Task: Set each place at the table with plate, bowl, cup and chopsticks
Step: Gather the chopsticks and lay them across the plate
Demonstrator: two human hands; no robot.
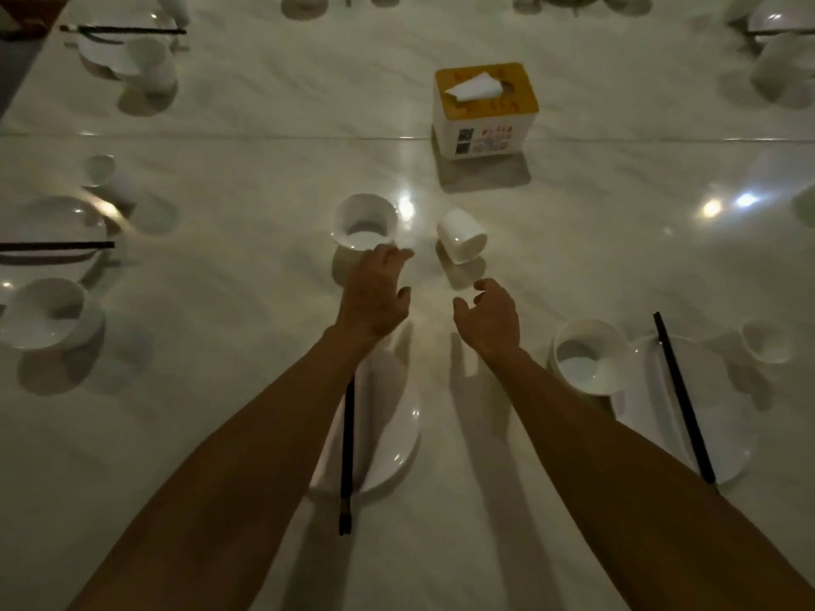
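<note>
While a tissue box (485, 108) stands mid-desk, open left hand (375, 297) touches a white bowl (364, 222); empty, loosely curled right hand (489, 315) nears a tipped cup (462, 236) above plate (388, 434) and chopsticks (347, 452).

Both bare forearms reach forward over the table. The left hand (375, 297) is palm down, fingers spread and loosely curled. The right hand (489, 315) is beside it, empty, with thumb and fingers half curled.
</note>
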